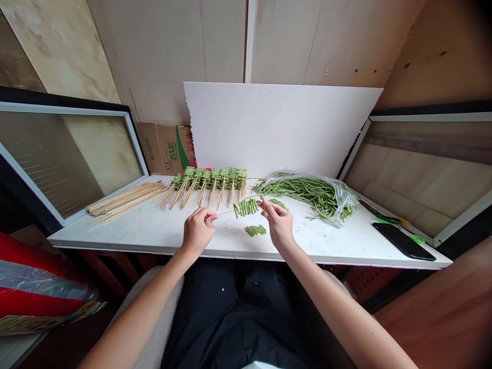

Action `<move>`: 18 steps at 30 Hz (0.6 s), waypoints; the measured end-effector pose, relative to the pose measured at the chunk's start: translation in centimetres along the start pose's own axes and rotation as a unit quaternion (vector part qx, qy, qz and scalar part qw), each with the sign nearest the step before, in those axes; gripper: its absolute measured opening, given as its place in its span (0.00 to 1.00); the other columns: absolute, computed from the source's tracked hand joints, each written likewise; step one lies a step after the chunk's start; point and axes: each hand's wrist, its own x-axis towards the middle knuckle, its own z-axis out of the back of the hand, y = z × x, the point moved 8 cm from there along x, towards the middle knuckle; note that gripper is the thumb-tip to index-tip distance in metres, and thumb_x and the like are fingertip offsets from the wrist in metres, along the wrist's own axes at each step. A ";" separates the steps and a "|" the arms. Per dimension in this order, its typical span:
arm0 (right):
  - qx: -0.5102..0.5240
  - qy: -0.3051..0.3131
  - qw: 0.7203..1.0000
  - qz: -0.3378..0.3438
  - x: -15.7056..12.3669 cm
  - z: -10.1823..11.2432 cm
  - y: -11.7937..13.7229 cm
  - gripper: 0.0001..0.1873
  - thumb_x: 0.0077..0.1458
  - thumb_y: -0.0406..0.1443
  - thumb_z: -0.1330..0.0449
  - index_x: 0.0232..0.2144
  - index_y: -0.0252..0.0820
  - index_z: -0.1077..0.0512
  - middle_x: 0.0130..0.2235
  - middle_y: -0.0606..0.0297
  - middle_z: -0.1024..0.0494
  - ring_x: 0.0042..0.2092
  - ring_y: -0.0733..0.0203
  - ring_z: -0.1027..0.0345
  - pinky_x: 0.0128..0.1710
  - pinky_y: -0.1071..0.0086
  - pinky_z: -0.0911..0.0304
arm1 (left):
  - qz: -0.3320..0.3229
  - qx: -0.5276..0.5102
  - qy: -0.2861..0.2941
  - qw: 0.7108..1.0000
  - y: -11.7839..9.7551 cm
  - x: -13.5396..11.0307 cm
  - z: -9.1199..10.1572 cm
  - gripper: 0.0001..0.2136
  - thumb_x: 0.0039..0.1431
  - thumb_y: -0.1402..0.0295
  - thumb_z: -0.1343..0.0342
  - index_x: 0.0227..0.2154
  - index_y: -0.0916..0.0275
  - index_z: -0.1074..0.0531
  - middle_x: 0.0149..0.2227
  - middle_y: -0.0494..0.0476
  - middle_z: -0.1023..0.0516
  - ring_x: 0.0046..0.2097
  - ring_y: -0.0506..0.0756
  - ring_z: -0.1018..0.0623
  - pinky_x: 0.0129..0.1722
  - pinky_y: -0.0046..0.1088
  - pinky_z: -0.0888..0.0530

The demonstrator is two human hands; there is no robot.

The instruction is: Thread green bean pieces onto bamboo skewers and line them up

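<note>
My left hand [199, 229] is closed on the plain end of a thin wooden skewer [226, 212], held level above the white table. Short green bean pieces [246, 207] sit side by side across its other half. At that far end my right hand [280, 223] pinches a green bean [262, 197] between thumb and fingers; its exact hold is partly hidden. Below lies a small row of cut bean pieces [255, 230]. More cut pieces [279, 204] show behind my right hand. Bundles of bean-loaded skewers [215, 179] are stacked beyond my hands, their sticks pointing toward me.
Bare skewers [126, 201] lie at the left of the white table [226, 245]. A clear plastic bag [340, 197] holds long green beans [303, 188] at the right. Near the right edge rests a black phone [402, 240]. A cardboard box [165, 146] and white board [280, 128] stand behind.
</note>
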 end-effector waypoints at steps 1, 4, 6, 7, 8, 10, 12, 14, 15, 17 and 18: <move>-0.001 -0.003 1.000 0.005 -0.1 0.0 0.2 0.19 0.45 0.49 0.21 0.35 0.43 0.14 0.42 0.53 0.12 0.52 0.43 0.20 0.42 0.59 0.27 | -0.002 0.000 -0.001 1.000 -0.1 0.0 0.0 0.10 0.59 0.79 0.46 0.29 0.58 0.25 0.34 0.56 0.17 0.37 0.58 0.17 0.36 0.32 0.25; -0.005 -0.008 1.000 0.017 -0.4 -0.1 0.6 0.18 0.47 0.49 0.22 0.35 0.43 0.14 0.43 0.53 0.12 0.52 0.43 0.20 0.43 0.58 0.26 | -0.006 0.000 -0.005 1.000 -0.6 -0.1 0.1 0.10 0.59 0.80 0.47 0.29 0.58 0.26 0.34 0.55 0.17 0.37 0.58 0.17 0.35 0.32 0.25; -0.010 -0.009 1.000 0.026 -0.5 -0.2 0.6 0.18 0.48 0.49 0.23 0.35 0.43 0.14 0.43 0.53 0.12 0.51 0.44 0.20 0.44 0.58 0.26 | -0.012 0.003 -0.009 1.000 -1.0 -0.2 0.2 0.10 0.59 0.80 0.47 0.29 0.58 0.26 0.34 0.55 0.17 0.36 0.58 0.17 0.35 0.32 0.26; -0.012 -0.011 0.999 0.029 -0.6 -0.2 0.6 0.18 0.48 0.49 0.23 0.35 0.43 0.14 0.43 0.53 0.12 0.51 0.45 0.19 0.44 0.57 0.25 | -0.016 0.005 -0.011 1.000 -1.2 -0.2 0.3 0.10 0.59 0.80 0.47 0.29 0.58 0.26 0.34 0.55 0.17 0.36 0.58 0.17 0.35 0.32 0.26; -0.014 -0.016 0.999 0.029 -0.7 -0.2 0.4 0.19 0.47 0.49 0.22 0.35 0.43 0.14 0.42 0.54 0.12 0.49 0.46 0.19 0.44 0.57 0.25 | -0.019 0.007 -0.013 1.000 -1.4 -0.2 0.3 0.10 0.59 0.81 0.47 0.29 0.58 0.26 0.33 0.55 0.17 0.36 0.58 0.17 0.35 0.32 0.26; -0.013 -0.032 0.999 0.021 -1.0 -0.1 0.1 0.20 0.44 0.50 0.21 0.34 0.43 0.14 0.39 0.56 0.13 0.45 0.48 0.20 0.44 0.56 0.24 | -0.027 0.006 -0.015 1.000 -1.8 -0.3 0.4 0.11 0.59 0.81 0.47 0.29 0.58 0.26 0.33 0.55 0.17 0.36 0.57 0.18 0.35 0.31 0.26; -0.006 -0.042 0.999 0.009 -1.1 0.0 -0.2 0.21 0.42 0.50 0.20 0.33 0.42 0.14 0.37 0.59 0.14 0.42 0.51 0.21 0.43 0.57 0.24 | -0.035 -0.001 -0.019 0.999 -2.1 -0.2 0.6 0.11 0.59 0.81 0.47 0.29 0.58 0.26 0.33 0.55 0.17 0.35 0.57 0.18 0.35 0.31 0.26; 0.003 -0.040 0.999 -0.001 -1.2 -0.2 -0.1 0.21 0.41 0.49 0.20 0.33 0.43 0.14 0.37 0.61 0.14 0.41 0.53 0.22 0.43 0.58 0.23 | -0.040 -0.012 -0.023 0.999 -2.2 -0.1 0.7 0.11 0.59 0.81 0.47 0.29 0.59 0.25 0.33 0.55 0.17 0.35 0.57 0.18 0.35 0.31 0.26; 0.008 -0.035 0.999 -0.006 -1.2 -0.3 0.0 0.21 0.41 0.48 0.19 0.33 0.43 0.15 0.37 0.61 0.14 0.42 0.53 0.22 0.43 0.59 0.22 | -0.039 -0.019 -0.023 0.999 -2.1 -0.1 0.7 0.10 0.58 0.81 0.46 0.30 0.59 0.25 0.33 0.55 0.17 0.35 0.57 0.18 0.35 0.32 0.25; 0.025 -0.026 0.999 -0.018 -1.2 -0.5 0.2 0.20 0.42 0.49 0.20 0.32 0.42 0.15 0.38 0.60 0.14 0.44 0.52 0.21 0.42 0.61 0.22 | -0.033 -0.032 -0.022 0.999 -1.8 0.1 0.7 0.10 0.58 0.80 0.45 0.30 0.59 0.24 0.33 0.55 0.17 0.36 0.57 0.18 0.35 0.32 0.25; 0.035 -0.022 0.999 -0.024 -1.1 -0.6 0.3 0.20 0.43 0.50 0.21 0.32 0.42 0.16 0.40 0.59 0.14 0.46 0.52 0.21 0.41 0.62 0.21 | -0.029 -0.037 -0.021 0.999 -1.6 0.2 0.6 0.10 0.58 0.80 0.45 0.30 0.59 0.24 0.33 0.55 0.17 0.36 0.57 0.18 0.35 0.32 0.25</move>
